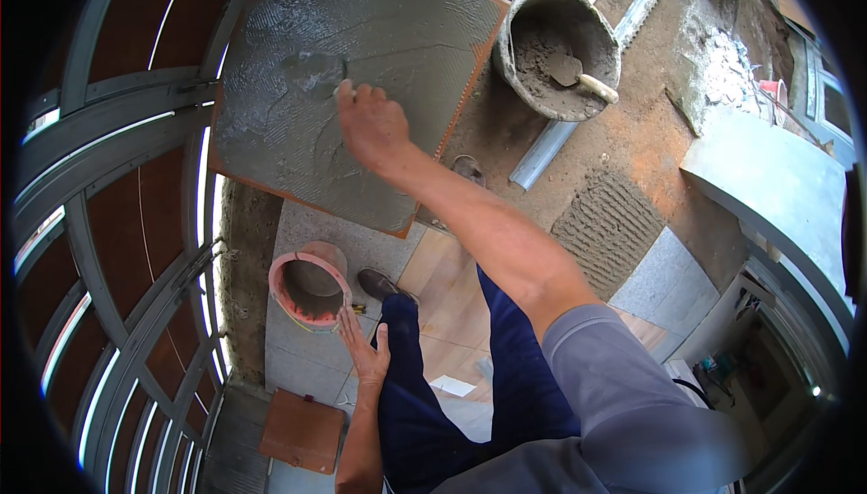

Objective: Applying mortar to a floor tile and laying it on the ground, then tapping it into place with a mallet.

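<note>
OK, biggest first: the flat rectangular slab [492, 32] fills the upper left of the frame, red-brown at its edges, with a grey paste coat [397, 60] over nearly the whole face. From my end, the step reads as working that coat even. To do it well I'd run long overlapping strokes, keep pressure light and steady, then finish the margins and corners where red-brown shows. Thin spots there could end up weak. I'd also keep the forearm clear of worked paste.

Materials: coat looks wet, glossy and smeared toward the upper left, finely ridged near its upper right corner, duller low down. Dark round bucket [551, 11], upper right of centre: crusted rim, crumbly brown-grey mortar inside. Ridged mortar bed [610, 232], right of centre: coarse parallel furrows. Pink bucket [276, 288], lower left of centre: round mouth, grey residue inside.

Right hand [372, 124] is over the coat, fingers curled; I can't tell if they grip anything. Left hand [368, 358] sits beside the pink bucket, fingers straight, thumb apart, gripping nothing.

Smallest: trowel [566, 69], blade on the bucket's mortar, pale rounded handle toward the rim.
</note>
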Available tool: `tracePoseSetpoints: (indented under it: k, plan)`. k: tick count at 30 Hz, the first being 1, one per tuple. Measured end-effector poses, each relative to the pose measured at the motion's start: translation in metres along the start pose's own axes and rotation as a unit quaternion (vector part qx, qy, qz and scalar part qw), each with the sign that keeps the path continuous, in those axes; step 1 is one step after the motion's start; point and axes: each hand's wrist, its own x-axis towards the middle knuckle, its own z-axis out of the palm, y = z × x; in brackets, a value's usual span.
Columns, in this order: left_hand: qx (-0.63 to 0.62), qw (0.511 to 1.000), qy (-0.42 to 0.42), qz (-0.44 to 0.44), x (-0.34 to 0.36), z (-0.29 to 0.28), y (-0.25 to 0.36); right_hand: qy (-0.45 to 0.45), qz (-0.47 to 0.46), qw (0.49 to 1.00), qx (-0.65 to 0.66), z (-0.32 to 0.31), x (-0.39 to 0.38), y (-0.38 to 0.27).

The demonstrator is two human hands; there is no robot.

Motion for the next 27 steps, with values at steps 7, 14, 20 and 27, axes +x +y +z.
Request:
tracePoseSetpoints:
  k: [7, 14, 20, 27]
  plan:
    - [0.019, 1.0, -0.004, 0.0, 0.002, -0.005, -0.006, 0.012, 0.257, 0.966, -0.011, -0.053, -0.041, 0.071]
    - [0.018, 1.0, -0.004, 0.017, 0.005, -0.002, 0.001, 0.05, 0.333, 0.941, -0.039, -0.083, -0.111, 0.13]
    - [0.013, 1.0, -0.001, 0.015, 0.005, 0.0, -0.001, 0.084, 0.268, 0.96, 0.0, -0.109, -0.124, 0.118]
    - [0.007, 1.0, -0.004, -0.004, 0.004, 0.003, 0.015, 0.027, 0.108, 0.993, -0.028, -0.088, -0.049, 0.139]
